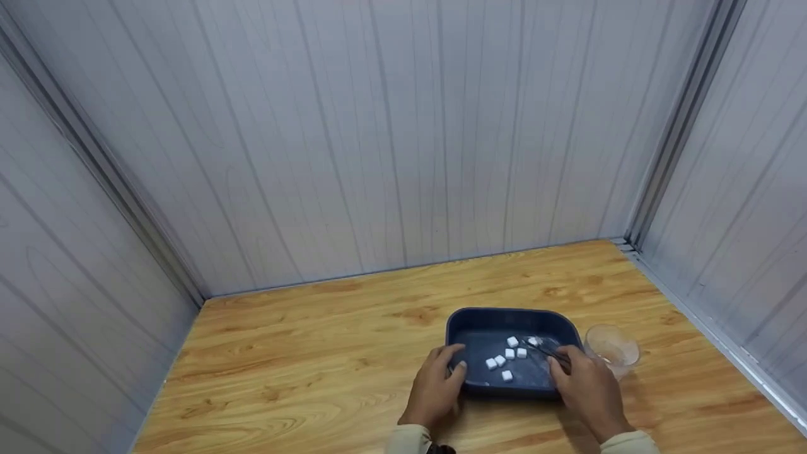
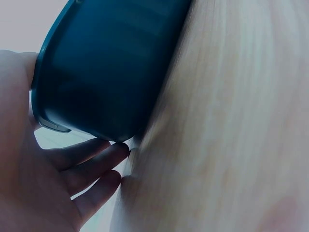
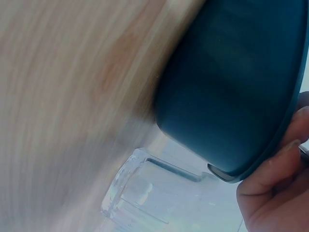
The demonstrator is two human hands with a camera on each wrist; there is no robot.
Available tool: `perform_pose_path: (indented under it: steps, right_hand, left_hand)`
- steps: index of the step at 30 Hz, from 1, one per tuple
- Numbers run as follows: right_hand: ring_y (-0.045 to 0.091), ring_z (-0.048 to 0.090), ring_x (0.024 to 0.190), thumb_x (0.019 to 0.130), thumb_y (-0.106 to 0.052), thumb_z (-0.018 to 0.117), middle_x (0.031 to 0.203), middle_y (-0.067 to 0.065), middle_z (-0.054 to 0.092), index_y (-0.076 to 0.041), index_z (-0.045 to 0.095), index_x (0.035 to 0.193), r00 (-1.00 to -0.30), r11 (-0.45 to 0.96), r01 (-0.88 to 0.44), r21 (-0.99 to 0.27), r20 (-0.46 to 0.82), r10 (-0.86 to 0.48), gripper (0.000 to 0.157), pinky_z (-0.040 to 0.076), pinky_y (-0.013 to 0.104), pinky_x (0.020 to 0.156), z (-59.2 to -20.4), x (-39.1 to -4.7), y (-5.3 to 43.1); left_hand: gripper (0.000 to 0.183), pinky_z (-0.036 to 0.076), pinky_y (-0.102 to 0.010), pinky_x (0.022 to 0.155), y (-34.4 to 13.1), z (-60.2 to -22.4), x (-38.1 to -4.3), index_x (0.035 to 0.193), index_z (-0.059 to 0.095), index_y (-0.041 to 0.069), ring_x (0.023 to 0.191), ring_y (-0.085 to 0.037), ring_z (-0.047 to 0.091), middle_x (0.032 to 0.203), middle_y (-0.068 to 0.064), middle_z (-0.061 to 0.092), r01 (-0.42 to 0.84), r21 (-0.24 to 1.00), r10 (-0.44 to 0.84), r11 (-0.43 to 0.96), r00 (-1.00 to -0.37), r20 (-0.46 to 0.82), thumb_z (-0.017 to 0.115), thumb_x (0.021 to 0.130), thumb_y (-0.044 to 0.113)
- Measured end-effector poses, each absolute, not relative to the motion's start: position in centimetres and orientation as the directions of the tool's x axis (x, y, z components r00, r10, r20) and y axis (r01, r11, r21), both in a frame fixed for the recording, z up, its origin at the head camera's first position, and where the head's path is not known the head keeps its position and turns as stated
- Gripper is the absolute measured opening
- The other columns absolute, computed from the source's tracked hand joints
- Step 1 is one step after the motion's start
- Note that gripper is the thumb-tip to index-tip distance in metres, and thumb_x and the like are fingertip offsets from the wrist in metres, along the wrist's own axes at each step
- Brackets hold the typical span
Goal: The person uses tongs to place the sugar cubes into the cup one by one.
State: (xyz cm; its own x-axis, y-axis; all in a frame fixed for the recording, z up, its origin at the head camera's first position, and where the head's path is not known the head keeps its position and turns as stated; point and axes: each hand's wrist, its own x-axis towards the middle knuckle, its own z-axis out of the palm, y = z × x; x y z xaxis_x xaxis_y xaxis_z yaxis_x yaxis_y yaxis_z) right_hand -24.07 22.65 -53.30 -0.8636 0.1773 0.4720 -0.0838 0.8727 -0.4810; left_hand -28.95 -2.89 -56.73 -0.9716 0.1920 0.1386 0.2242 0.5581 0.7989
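A dark blue rectangular tray (image 1: 510, 392) sits on the table with several small white cubes (image 1: 509, 354) scattered on its floor. My left hand (image 1: 435, 386) grips the tray's left end, thumb over the rim; in the left wrist view its other fingers (image 2: 94, 164) spread beside the outer wall. Over the tray's right end, my right hand (image 1: 591, 389) pinches slim dark tweezers (image 1: 547, 352). Their tips reach a white cube (image 1: 534, 340) near the back right; whether they grip it I cannot tell. The right wrist view shows the curled fingers (image 3: 275, 169) close to the rim.
Just right of the tray stands a clear glass cup (image 1: 613, 348), near my right hand; its side (image 3: 159, 193) also appears in the right wrist view. The wood-patterned table (image 1: 302, 359) is bounded by pale panel walls (image 1: 403, 139) at the back and both sides.
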Motion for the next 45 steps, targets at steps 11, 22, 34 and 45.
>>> perform_pose_path:
  steps: [11,22,34,45]
  right_hand:
    - [0.033,0.062,0.076,0.078,-0.020,0.072,0.083,0.014,0.066,-0.005,0.069,0.092,-0.853,0.874,-0.072,-0.480,0.484,0.196,0.021,0.046,0.050,0.066,-53.43,-24.19,22.56]
    - [0.033,0.062,0.075,0.079,-0.019,0.071,0.083,0.015,0.066,-0.003,0.068,0.093,-0.863,0.877,-0.064,-0.477,0.467,0.191,0.022,0.046,0.050,0.066,-53.38,-24.25,22.60]
    - [0.033,0.061,0.076,0.079,-0.022,0.070,0.085,0.014,0.065,-0.005,0.068,0.094,-0.885,0.889,-0.041,-0.456,0.430,0.180,0.023,0.045,0.050,0.064,-53.22,-24.19,22.63]
    - [0.032,0.061,0.078,0.080,-0.021,0.070,0.087,0.016,0.064,-0.004,0.068,0.096,-0.890,0.889,-0.039,-0.456,0.421,0.177,0.023,0.046,0.050,0.066,-53.20,-24.23,22.54]
  left_hand:
    - [0.034,0.039,-0.039,0.091,-2.91,-56.80,-29.06,0.126,0.056,0.032,0.096,-0.007,0.050,0.126,0.014,0.048,0.239,0.790,0.189,0.565,-0.969,0.158,0.052,0.092,0.036]
    - [0.034,0.039,-0.037,0.091,-2.89,-56.78,-29.05,0.126,0.056,0.030,0.096,-0.007,0.050,0.125,0.012,0.048,0.247,0.790,0.190,0.561,-0.967,0.168,0.053,0.092,0.034]
    - [0.035,0.041,-0.037,0.088,-2.86,-56.56,-28.88,0.127,0.055,0.029,0.089,-0.006,0.050,0.126,0.011,0.048,0.244,0.783,0.191,0.572,-0.968,0.162,0.052,0.092,0.034]
    - [0.035,0.040,-0.038,0.089,-2.80,-56.65,-29.08,0.127,0.056,0.029,0.091,-0.006,0.051,0.127,0.010,0.048,0.227,0.794,0.189,0.564,-0.971,0.143,0.052,0.093,0.035]
